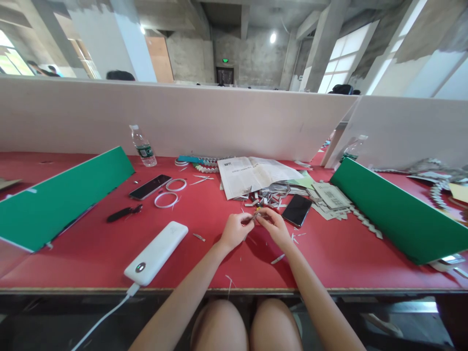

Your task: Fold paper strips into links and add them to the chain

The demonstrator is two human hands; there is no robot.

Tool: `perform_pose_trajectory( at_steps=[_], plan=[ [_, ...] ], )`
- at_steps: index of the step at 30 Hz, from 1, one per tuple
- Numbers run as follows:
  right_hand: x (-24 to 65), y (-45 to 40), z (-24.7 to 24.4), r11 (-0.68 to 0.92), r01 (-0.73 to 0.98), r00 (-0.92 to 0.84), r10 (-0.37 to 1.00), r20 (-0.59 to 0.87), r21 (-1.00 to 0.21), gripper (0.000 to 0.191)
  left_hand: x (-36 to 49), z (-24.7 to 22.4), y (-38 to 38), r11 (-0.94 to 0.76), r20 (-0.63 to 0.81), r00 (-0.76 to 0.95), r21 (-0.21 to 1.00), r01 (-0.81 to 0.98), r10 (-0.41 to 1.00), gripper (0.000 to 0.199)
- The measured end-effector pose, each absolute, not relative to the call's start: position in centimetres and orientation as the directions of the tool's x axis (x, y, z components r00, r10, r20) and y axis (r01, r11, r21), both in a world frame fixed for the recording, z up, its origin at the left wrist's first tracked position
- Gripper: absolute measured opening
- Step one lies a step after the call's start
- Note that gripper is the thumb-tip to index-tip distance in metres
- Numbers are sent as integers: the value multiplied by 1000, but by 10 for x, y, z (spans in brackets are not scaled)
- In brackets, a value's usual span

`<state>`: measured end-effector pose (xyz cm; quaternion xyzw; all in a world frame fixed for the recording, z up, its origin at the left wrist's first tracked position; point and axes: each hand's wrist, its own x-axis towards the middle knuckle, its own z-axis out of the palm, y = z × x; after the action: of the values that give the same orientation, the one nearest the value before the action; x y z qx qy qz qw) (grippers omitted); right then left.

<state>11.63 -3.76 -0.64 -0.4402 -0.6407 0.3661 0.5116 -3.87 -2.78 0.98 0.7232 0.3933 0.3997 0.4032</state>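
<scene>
My left hand (237,229) and my right hand (273,226) meet above the middle of the red table (226,268). Between their fingertips they pinch a small folded paper piece (255,215), partly covered by the fingers. Just beyond my hands lies a heap of folded paper strips (272,194), partly under an open printed sheet (252,173). A black phone (297,210) lies to the right of my right hand. Cut paper sheets (332,196) are stacked farther right, beside a folded paper chain (365,222).
A white power bank (157,253) with a cable, black-handled scissors (124,213), another phone (149,187) and two white tape rolls (166,199) lie left. Green boards (69,200) stand at both sides. A bottle (143,147) stands by the pale partition (183,117).
</scene>
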Motion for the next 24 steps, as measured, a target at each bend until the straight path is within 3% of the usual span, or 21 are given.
perform_pose_trajectory(
  at_steps=[10,24],
  plan=[
    [119,-40,2,481,345,-108,873,475,-806,17,-41,11,-28,-367,248,346,866,339,905,14],
    [119,-37,-2,400,347,-108,916,387,-848,15,-42,4,-26,-380,248,375,862,336,893,14]
  ],
)
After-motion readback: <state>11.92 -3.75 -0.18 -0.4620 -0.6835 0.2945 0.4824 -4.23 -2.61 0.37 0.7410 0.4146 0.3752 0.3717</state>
